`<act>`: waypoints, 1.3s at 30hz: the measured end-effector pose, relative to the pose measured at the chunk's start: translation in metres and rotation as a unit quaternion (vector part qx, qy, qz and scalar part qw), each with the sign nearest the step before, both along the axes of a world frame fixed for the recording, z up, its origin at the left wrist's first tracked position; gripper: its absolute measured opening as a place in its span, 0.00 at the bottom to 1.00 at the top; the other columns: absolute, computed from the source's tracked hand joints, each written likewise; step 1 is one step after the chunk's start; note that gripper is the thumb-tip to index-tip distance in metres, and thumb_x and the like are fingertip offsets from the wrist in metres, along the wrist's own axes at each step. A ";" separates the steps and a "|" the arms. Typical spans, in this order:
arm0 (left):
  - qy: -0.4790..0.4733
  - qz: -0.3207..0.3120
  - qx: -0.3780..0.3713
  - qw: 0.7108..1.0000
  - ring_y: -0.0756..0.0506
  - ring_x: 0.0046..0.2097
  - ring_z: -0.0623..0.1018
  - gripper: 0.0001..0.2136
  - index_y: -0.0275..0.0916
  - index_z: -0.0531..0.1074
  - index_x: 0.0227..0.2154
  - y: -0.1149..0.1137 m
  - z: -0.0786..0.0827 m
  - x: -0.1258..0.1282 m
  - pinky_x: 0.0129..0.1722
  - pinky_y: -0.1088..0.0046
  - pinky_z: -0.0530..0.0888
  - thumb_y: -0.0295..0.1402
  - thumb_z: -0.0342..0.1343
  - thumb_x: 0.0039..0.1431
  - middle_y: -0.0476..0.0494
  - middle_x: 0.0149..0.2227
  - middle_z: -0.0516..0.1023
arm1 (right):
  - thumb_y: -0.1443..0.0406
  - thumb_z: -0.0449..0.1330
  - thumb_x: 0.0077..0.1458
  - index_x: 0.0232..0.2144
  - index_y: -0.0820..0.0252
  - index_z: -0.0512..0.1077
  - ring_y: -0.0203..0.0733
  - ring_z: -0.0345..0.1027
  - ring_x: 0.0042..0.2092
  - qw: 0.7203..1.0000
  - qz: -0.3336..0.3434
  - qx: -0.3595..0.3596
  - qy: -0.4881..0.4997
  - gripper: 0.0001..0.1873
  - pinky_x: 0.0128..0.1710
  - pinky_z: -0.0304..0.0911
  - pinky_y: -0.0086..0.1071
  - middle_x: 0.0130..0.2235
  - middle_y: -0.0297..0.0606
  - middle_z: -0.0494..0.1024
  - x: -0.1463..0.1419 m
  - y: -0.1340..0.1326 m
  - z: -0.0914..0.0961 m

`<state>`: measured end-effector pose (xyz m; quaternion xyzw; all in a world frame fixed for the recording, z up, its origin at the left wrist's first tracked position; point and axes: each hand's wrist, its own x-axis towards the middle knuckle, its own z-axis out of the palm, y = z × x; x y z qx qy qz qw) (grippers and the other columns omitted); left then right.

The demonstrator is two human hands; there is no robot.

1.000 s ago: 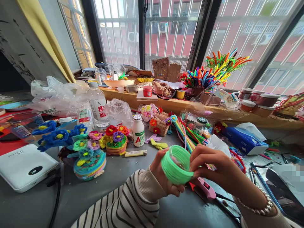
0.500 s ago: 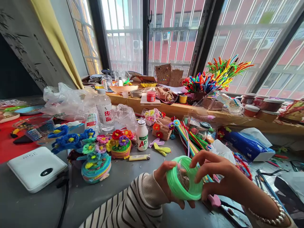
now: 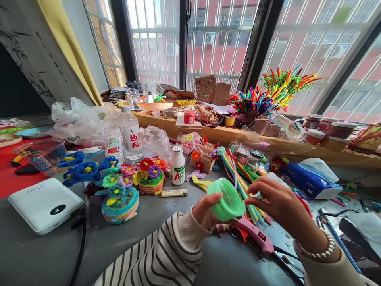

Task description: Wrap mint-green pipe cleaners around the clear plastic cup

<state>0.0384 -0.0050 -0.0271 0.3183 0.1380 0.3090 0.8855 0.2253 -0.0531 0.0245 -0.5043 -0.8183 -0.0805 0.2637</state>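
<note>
Head view: on the grey bench [image 3: 44, 258], a tissue pack [image 3: 312, 182] lies near the far edge at right, a power bank [image 3: 41, 206] toward the left edge. Stems [image 3: 238, 178] and a glue gun [image 3: 255, 234] crowd in beyond and below the right hand [image 3: 281, 204]. Above mid-bench the left hand [image 3: 205, 211] grips the green cup [image 3: 226, 200], mouth tipped up and rightward, long axis slanted; whether the right hand pinches its rim cannot be told.

I see a white charger [image 3: 32, 208] at the lower left of the frame, a yellow curtain [image 3: 67, 49] at the upper left and a big water bottle [image 3: 128, 133] left of the middle. A blue tissue pack [image 3: 306, 176] sits at the right, below some little jars [image 3: 341, 129].
</note>
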 end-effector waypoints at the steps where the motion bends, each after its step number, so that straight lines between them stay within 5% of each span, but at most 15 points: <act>1: 0.018 0.048 0.027 0.998 0.45 0.30 0.76 0.22 0.32 0.71 0.34 0.000 0.000 0.001 0.27 0.72 0.73 0.42 0.62 0.35 0.41 0.30 0.77 | 0.61 0.56 0.52 0.29 0.58 0.66 0.35 0.64 0.30 1.000 -0.010 -0.002 -0.012 0.06 0.30 0.60 0.28 0.29 0.35 0.70 0.001 0.001 -0.002; 5: 0.045 0.189 0.133 0.972 0.47 0.30 0.74 0.19 0.35 0.71 0.31 -0.001 0.003 0.003 0.31 0.72 0.71 0.40 0.64 0.35 0.46 0.27 0.75 | 0.64 0.52 0.55 0.32 0.57 0.67 0.36 0.67 0.31 0.999 -0.039 -0.006 -0.016 0.04 0.29 0.62 0.27 0.31 0.36 0.72 -0.002 -0.001 -0.001; 13: 0.076 0.300 0.176 0.935 0.48 0.31 0.72 0.19 0.38 0.68 0.32 0.004 -0.004 0.002 0.34 0.70 0.70 0.40 0.63 0.36 0.49 0.28 0.74 | 0.65 0.56 0.50 0.35 0.54 0.70 0.38 0.67 0.37 0.998 0.032 -0.037 -0.036 0.07 0.34 0.65 0.30 0.37 0.37 0.72 -0.021 -0.015 0.012; 17: 0.112 0.303 0.179 0.929 0.49 0.30 0.72 0.19 0.36 0.68 0.31 0.006 -0.009 0.004 0.33 0.71 0.69 0.43 0.62 0.37 0.47 0.27 0.73 | 0.59 0.60 0.47 0.42 0.55 0.66 0.33 0.68 0.31 0.996 0.052 -0.043 0.053 0.18 0.30 0.65 0.25 0.34 0.34 0.74 -0.027 -0.018 0.015; 21: 0.112 0.288 0.159 0.937 0.49 0.31 0.72 0.20 0.35 0.69 0.32 0.004 -0.003 0.004 0.32 0.73 0.68 0.44 0.62 0.36 0.47 0.28 0.73 | 0.63 0.56 0.53 0.41 0.53 0.65 0.28 0.66 0.25 0.984 0.076 -0.044 0.153 0.12 0.27 0.64 0.20 0.27 0.28 0.73 -0.030 -0.019 0.014; 27: 0.122 0.248 0.180 0.944 0.50 0.29 0.70 0.20 0.35 0.69 0.28 0.002 0.007 0.003 0.32 0.74 0.68 0.45 0.63 0.34 0.48 0.25 0.72 | 0.59 0.62 0.45 0.45 0.49 0.63 0.30 0.67 0.30 0.993 0.051 -0.046 0.092 0.24 0.32 0.65 0.22 0.32 0.29 0.74 -0.031 -0.022 0.013; 35: 0.144 0.235 0.198 0.941 0.49 0.31 0.71 0.21 0.35 0.68 0.30 0.000 0.005 0.002 0.33 0.72 0.68 0.47 0.60 0.37 0.47 0.27 0.72 | 0.66 0.54 0.54 0.37 0.53 0.70 0.29 0.70 0.30 0.994 0.046 0.011 0.099 0.08 0.30 0.63 0.20 0.32 0.30 0.77 -0.033 -0.021 0.012; 39: 0.168 0.235 0.205 0.935 0.47 0.31 0.72 0.21 0.35 0.69 0.29 0.003 -0.001 0.002 0.34 0.70 0.69 0.48 0.61 0.36 0.46 0.27 0.72 | 0.66 0.54 0.53 0.35 0.54 0.71 0.31 0.70 0.30 0.984 -0.034 0.043 0.168 0.08 0.29 0.63 0.22 0.32 0.31 0.77 -0.024 -0.019 0.015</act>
